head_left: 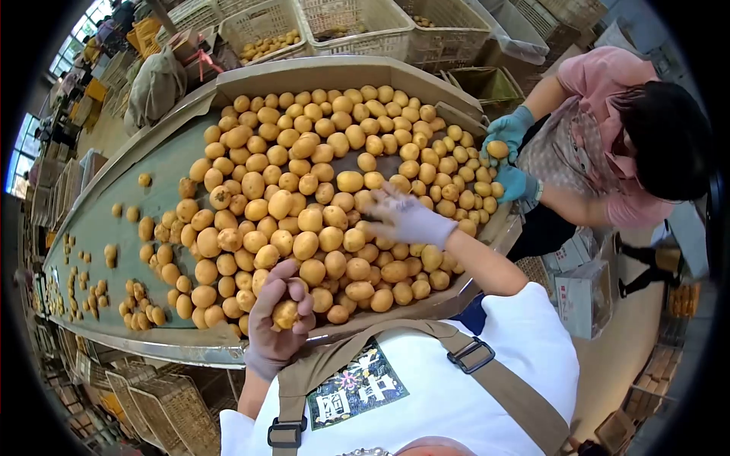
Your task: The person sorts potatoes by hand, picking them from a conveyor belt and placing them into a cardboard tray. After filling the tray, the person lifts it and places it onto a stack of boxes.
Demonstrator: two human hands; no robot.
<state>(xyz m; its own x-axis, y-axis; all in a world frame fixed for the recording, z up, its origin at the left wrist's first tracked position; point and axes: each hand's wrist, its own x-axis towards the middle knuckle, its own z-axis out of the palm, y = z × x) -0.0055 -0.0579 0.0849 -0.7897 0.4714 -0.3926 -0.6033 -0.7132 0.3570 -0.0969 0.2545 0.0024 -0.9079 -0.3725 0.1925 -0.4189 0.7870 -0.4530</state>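
Observation:
My left hand (270,328), in a pale glove, is closed round a yellow-orange round fruit (285,314) with brown marks, near the front edge of the sorting table. Over the middle of the heap reaches my right hand (411,218), also gloved, its fingers spread and partly smeared by motion. Its fingertips lie right at the fruits below. A thick layer of similar yellow-orange fruits (306,245) covers most of this end of the table around both hands. Larger ones lie near the middle, smaller ones toward the right.
A green conveyor belt (171,197) with scattered fruits runs off to the left. At the right, a co-worker in pink (608,114) holds a fruit (497,149) in teal gloves (513,128). Plastic crates (357,30) line the far side; more crates (175,406) stand below the table's near edge.

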